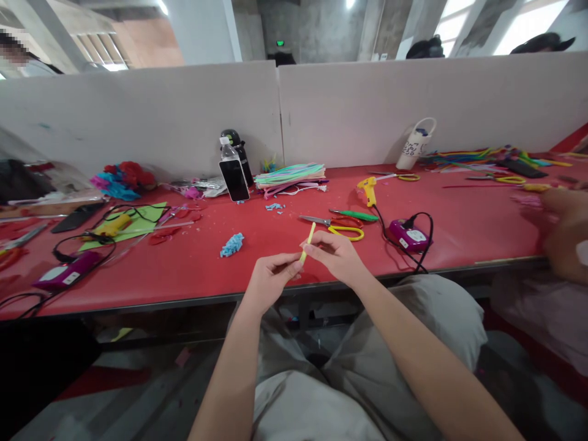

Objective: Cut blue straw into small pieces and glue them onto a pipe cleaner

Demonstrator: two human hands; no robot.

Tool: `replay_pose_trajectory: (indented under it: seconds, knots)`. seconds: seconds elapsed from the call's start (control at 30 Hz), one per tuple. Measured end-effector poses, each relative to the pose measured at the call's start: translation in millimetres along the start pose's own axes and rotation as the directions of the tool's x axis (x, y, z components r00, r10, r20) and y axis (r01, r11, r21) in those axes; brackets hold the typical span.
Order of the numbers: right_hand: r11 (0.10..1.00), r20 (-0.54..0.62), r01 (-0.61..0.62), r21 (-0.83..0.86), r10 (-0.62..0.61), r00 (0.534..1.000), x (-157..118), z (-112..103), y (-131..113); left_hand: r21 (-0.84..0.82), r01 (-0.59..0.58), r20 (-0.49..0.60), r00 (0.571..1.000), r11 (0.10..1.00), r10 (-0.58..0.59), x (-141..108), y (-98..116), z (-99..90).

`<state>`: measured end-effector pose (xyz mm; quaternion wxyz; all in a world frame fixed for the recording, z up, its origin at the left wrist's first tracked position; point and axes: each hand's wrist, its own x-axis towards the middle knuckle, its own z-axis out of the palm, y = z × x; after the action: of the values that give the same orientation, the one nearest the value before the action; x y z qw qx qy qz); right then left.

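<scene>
Over the front edge of the red table, my left hand [274,275] and my right hand [337,254] meet with closed fingertips on a short yellow pipe cleaner [311,234]. Its upper end sticks up between them at a tilt; the lower end is partly covered by fingers. Just beyond my right hand lie yellow-handled scissors [346,231], red-handled pliers [345,222] and a green pen-like tool [361,215]. Left of my hands is a small clump of light blue pieces [232,244], with smaller blue bits [274,207] behind it.
A bundle of pastel pipe cleaners [290,177] lies by a propped phone [234,179]. A yellow glue gun [367,191] and a corded purple box [410,235] stand right. A white tumbler [413,147] leans against the partition [349,116]. Another person's arm [567,226] reaches in at right.
</scene>
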<state>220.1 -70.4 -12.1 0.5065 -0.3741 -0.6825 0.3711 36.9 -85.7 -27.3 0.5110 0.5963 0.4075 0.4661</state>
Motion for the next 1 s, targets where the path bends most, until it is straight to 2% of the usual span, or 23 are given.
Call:
replay_pose_trajectory:
  seconds: [0.17,0.3,0.4,0.47,0.57,0.67,0.8,0.93,1.0]
  knots:
    - [0.997,-0.046,-0.042,0.071,0.045,0.998,0,2,5,0.100,-0.088,-0.006,0.996,0.991,0.089,1,1,-0.3]
    - [0.984,-0.048,-0.061,0.169,0.070,0.996,1,2,7,0.106,-0.092,-0.058,0.994,0.990,0.098,2,-2,-3.2]
    - [0.985,-0.054,-0.051,0.168,0.061,0.997,1,-3,5,0.222,-0.125,-0.059,0.988,0.967,0.141,1,-1,-7.2]
    - [0.996,-0.038,-0.015,0.090,0.018,0.999,0,-7,3,0.357,-0.161,-0.057,0.979,0.920,0.193,0,1,-10.4]
    - [0.996,0.089,0.031,-0.078,-0.024,0.996,-1,-10,2,0.559,-0.199,0.000,0.971,0.805,0.240,-1,7,-14.5]
    - [0.989,0.213,-0.004,-0.149,0.036,0.976,-3,-5,5,0.686,-0.218,0.071,0.969,0.694,0.235,-3,13,-16.5]
    - [0.985,0.257,-0.037,-0.168,0.080,0.963,-5,4,10,0.784,-0.237,0.123,0.965,0.574,0.230,-5,18,-16.8]
    - [0.983,0.242,-0.041,-0.176,0.083,0.967,-7,10,12,0.820,-0.239,0.064,0.941,0.521,0.332,-5,18,-15.8]
    - [0.988,0.192,-0.086,-0.126,0.110,0.975,-7,13,12,0.819,-0.262,-0.020,0.876,0.511,0.482,-6,20,-14.8]
